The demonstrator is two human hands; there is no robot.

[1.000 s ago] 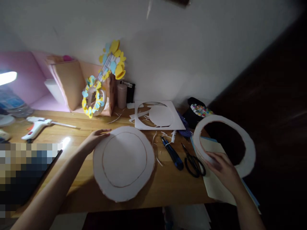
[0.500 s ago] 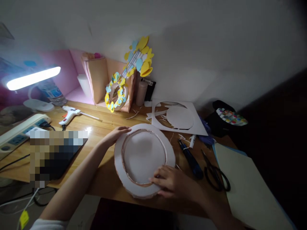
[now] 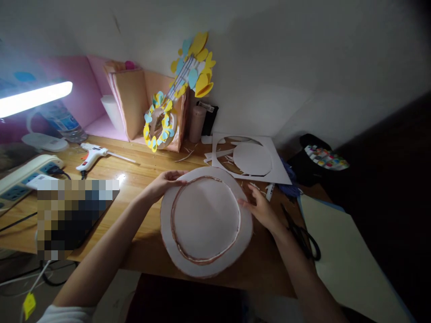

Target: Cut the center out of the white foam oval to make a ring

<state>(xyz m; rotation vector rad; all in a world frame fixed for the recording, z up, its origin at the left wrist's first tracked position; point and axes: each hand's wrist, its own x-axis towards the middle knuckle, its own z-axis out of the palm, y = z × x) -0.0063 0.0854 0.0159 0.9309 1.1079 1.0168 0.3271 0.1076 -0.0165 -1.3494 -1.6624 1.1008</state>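
A round white board piece (image 3: 205,215) with a raised ring on its face is tilted up near the desk's front edge. Brownish edging shows along parts of the ring and the outer rim. My left hand (image 3: 164,185) grips the upper left rim, fingers on the face. At the right rim is my right hand (image 3: 258,206), its fingers apart and the fingertips touching the board. Behind the piece lies a white sheet (image 3: 281,168) with a large round cut-out, a white disc (image 3: 252,159) inside the opening.
A glue gun (image 3: 92,157), power strip (image 3: 30,177) and lit lamp (image 3: 37,98) are at the left. Paper-flower decoration (image 3: 160,123) leans by pink boards. Scissors (image 3: 305,237) lie right of my right hand, near pale sheets (image 3: 346,251) and a marker case (image 3: 325,157).
My right hand has moved from the ring's lower right up to the right rim, its fingers now spread. The board has turned slightly. The camera view has shifted a little.
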